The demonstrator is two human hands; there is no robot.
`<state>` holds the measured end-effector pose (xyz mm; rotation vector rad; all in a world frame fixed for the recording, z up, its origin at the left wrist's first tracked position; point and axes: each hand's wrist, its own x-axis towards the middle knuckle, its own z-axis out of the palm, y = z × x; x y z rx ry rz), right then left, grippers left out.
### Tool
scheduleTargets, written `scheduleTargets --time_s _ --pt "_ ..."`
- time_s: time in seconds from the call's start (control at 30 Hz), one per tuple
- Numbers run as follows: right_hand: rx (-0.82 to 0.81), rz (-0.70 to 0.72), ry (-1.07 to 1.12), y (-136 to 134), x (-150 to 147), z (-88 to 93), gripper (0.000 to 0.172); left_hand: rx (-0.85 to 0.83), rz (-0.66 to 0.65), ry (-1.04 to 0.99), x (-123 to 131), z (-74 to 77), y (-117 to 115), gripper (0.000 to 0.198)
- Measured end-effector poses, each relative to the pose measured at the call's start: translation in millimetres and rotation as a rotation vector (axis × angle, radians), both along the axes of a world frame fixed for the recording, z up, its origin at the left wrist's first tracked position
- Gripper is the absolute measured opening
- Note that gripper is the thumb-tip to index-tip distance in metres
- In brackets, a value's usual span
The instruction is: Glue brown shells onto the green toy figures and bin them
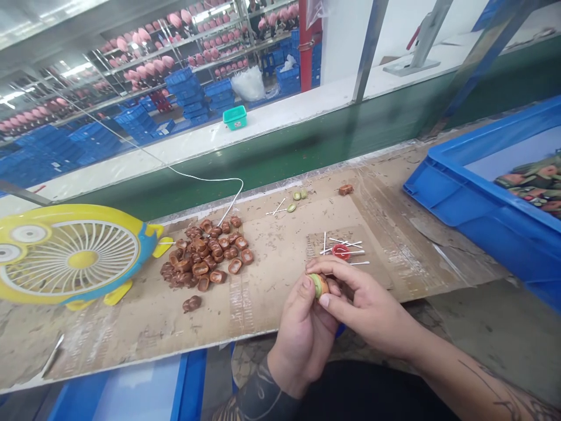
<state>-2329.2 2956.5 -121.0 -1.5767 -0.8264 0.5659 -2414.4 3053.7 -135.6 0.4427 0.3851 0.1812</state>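
Observation:
Between both hands is a small rounded piece [319, 286], green on one side and orange-tan on the other; its exact kind is unclear. My left hand [304, 327] grips it from below and the left, thumb against the green side. From the right, my right hand [357, 295] closes its fingers and thumb round the orange side. Just beyond the hands, a small red cup [340, 252] sits among several cotton swabs [346, 242] on a cardboard piece. Left of the hands lies a heap of brown hollow moulded pieces [205, 254].
A yellow penguin-shaped fan [79, 257] stands at left, near a thin metal tool [53, 354]. Small green pieces [298, 199] and one brown piece [346, 189] lie at the back. On the right is a blue crate [473, 181] holding painted parts. A green basket [235, 118] rests on the ledge.

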Motion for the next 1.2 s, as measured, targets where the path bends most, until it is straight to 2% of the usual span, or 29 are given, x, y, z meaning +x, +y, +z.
scheduleTargets --time_s 0.2,0.37,0.57,0.67,0.77,0.83,0.93,1.0,1.1,1.2 --pt "0.035 -0.002 0.008 -2.4 -0.2 3.2 0.032 0.007 -0.006 -0.026 -0.9 -1.9 -2.8 0.029" --pt "0.055 0.012 0.110 -6.0 1.6 -1.6 0.032 0.027 0.000 0.005 -0.1 -2.7 -5.6 0.028" --pt "0.095 0.005 0.082 -11.7 0.9 -5.6 0.033 0.149 -0.074 0.033 0.3 -0.9 -4.1 0.031" --pt "0.049 -0.011 0.015 -21.0 5.9 -7.9 0.036 0.232 -0.135 0.063 5.0 2.9 2.3 0.031" --pt "-0.031 -0.111 -0.042 -39.9 27.7 -22.1 0.043 0.335 -0.165 0.146 16.9 12.2 14.3 0.035" --pt "-0.095 -0.299 -0.111 -56.3 52.0 -39.6 0.044 0.416 -0.123 0.201 30.3 23.1 26.3 0.040" --pt "-0.279 -0.582 -0.312 -79.3 91.2 -68.8 0.042 0.550 -0.042 0.235 65.8 42.2 51.7 0.052" --pt "-0.402 -0.651 -0.394 -88.2 111.0 -83.8 0.042 0.647 -0.031 0.224 105.3 51.5 72.1 0.056" --pt "-0.484 -0.642 -0.439 -89.9 125.3 -97.6 0.041 0.874 -0.096 0.215 190.9 53.9 101.1 0.054" --pt "-0.530 -0.584 -0.470 -88.4 129.8 -109.4 0.041 1.279 -0.248 0.221 294.5 42.5 122.5 0.042"
